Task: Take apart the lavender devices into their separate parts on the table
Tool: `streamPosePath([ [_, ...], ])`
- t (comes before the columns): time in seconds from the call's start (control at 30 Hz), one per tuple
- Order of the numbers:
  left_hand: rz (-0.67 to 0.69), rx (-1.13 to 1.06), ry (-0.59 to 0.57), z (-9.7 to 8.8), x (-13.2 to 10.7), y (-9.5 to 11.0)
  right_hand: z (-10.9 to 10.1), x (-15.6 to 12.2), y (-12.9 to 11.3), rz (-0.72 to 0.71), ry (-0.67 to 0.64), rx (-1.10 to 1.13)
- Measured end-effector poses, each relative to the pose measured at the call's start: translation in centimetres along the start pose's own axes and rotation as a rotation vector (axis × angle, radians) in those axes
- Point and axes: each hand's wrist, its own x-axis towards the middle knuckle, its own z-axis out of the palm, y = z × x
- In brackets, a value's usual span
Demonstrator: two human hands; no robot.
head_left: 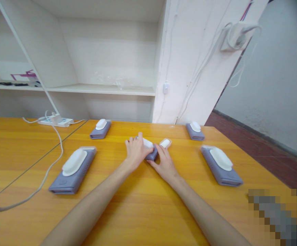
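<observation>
Both my hands meet at the middle of the wooden table point(143, 205) on a small purple box with a white top point(150, 149). My left hand point(136, 152) lies over the box's left side, fingers curled round it. My right hand point(164, 163) presses against its right and near side, fingers closed on it. A small white oval piece point(165, 143) lies just beyond my right hand, apart from the box.
Several like purple boxes with white oval tops lie around: near left point(73, 169), far left point(100, 129), far right point(195, 131), near right point(221, 164). A white power strip point(55, 120) with a cable trails over the left. White shelves stand behind. The table's right edge drops to the floor.
</observation>
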Motion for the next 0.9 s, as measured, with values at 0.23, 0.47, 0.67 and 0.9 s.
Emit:
streamPosePath([
  [0.23,0.020,-0.014,0.027,0.16,0.01,-0.12,0.06,0.00,0.12,0.007,0.003,-0.005],
  [0.47,0.018,-0.004,0.027,0.05,-0.16,-0.23,-0.13,0.06,-0.13,0.010,0.002,0.007],
  [0.67,0.006,-0.025,0.035,-0.26,-0.19,-0.32,0.00,0.06,0.01,0.008,0.006,0.014],
  [0.9,0.020,-0.096,0.108,-0.55,0.12,-0.33,0.03,-0.02,0.10,-0.001,0.015,-0.052],
])
